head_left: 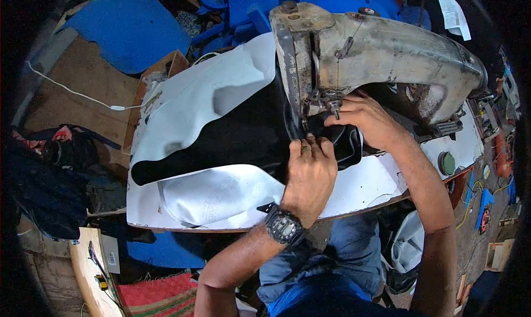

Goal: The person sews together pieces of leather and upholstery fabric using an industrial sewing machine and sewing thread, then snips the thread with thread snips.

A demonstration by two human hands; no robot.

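An old, worn sewing machine [387, 46] stands on a white-topped table, its needle area above a black sheet of material [238, 134] that looks like leather or vinyl. The black sheet has a white underside [213, 192], folded and curled at the left. My left hand [312, 170], with a black digital watch [284, 227] on its wrist, presses bent fingers together on the black sheet just in front of the needle. Beside the needle, my right hand [368, 120] grips the bunched black sheet, thumb toward the presser foot; some of its fingertips are hidden behind machine parts.
A round green-topped tin [446, 163] sits near the table's right edge. White tabletop [359, 190] shows along the front. A white cable [77, 90] hangs at the left, near dark clothing [61, 167]. Blue sheets [127, 26] lie behind. Tools and scraps cover the floor at right.
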